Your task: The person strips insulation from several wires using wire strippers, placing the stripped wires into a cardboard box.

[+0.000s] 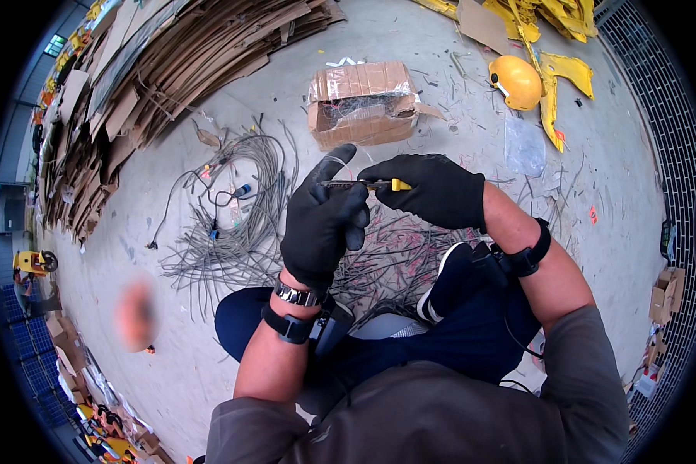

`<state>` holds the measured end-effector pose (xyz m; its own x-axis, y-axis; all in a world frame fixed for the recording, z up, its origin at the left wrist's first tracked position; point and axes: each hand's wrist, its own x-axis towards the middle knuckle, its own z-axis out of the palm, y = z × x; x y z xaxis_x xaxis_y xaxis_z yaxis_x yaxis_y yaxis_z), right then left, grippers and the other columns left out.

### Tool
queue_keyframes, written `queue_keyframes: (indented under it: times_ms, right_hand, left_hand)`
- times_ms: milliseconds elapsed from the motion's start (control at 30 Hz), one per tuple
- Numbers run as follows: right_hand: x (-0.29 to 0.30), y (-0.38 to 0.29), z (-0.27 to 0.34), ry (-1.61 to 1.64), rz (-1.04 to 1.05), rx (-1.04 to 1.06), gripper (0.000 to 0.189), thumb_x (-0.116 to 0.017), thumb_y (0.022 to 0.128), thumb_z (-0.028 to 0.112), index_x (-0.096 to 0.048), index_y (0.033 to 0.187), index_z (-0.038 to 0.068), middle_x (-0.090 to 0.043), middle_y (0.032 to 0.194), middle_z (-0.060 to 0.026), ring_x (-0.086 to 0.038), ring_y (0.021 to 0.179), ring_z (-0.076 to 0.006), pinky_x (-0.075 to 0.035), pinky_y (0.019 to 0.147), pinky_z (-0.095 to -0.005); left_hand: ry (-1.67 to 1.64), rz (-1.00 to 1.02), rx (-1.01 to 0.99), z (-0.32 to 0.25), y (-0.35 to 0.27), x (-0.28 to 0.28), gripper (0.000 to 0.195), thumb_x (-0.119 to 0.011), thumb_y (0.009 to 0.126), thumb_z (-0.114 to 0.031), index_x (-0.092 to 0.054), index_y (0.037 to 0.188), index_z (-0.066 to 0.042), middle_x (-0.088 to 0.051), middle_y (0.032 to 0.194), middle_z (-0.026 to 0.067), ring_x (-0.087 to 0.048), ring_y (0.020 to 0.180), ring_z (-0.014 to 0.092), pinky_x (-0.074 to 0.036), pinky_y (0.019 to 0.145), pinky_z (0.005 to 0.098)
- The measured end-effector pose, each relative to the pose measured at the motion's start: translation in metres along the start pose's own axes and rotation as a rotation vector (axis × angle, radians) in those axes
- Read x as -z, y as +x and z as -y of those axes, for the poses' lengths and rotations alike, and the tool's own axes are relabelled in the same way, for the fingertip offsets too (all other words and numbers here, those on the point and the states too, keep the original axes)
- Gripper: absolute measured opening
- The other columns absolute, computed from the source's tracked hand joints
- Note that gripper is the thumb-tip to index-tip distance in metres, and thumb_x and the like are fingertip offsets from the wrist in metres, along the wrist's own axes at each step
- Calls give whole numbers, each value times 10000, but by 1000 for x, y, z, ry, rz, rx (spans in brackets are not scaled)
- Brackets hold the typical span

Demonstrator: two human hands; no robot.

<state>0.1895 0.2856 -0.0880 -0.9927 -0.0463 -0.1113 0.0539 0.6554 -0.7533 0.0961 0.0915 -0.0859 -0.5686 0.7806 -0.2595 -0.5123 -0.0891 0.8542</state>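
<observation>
Both my hands wear black gloves and meet in front of me over the floor. My right hand (426,188) is closed round a small cutting tool (399,184) with a yellow handle end; its exact kind cannot be told. My left hand (327,217) holds a thin dark piece (337,184), perhaps a cable end, against the tool, with its index finger extended. A fine pale wire (342,163) curves by that finger. Below my hands lies a heap of cut grey cable sheath and reddish scraps (388,249). A loose coil of grey cables (261,168) lies on the left.
An open, taped cardboard box (365,130) holding tangled wire stands ahead. Flattened cardboard (168,52) is stacked at upper left. A yellow helmet (519,84), yellow plastic panels (565,66) and a clear plastic bag (524,146) lie at upper right. A person (26,293) is at far left.
</observation>
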Motion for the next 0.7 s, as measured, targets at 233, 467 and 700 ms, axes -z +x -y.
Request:
queue_keyframes:
  times_ms: [233,467,700]
  right_hand:
    - [1,-1,0,-10,-36,57,303,-590,974,288,-635,1227,126,-675,1084,-164,-634,1044,-333,-495,925,-417]
    - [8,2,-2,-21,-75,-69,328,-632,967,292,-632,1222,86,-671,1091,-144,-657,991,-304,-508,902,-387]
    - [5,0,-11,-41,-146,-67,339,-624,967,287,-620,1239,85,-672,1081,-142,-659,981,-297,-508,895,-379]
  left_hand:
    - [-15,-7,1,2,1,1,615,-598,954,-42,-315,1491,54,-610,683,44,-502,463,74,-368,414,200]
    - [25,-58,-63,8,3,2,580,-624,904,-74,-403,1412,95,-685,814,105,-568,523,102,-435,469,221]
    - [87,-230,34,15,5,3,277,-637,967,-170,-624,1158,31,-662,769,84,-548,497,108,-424,452,229]
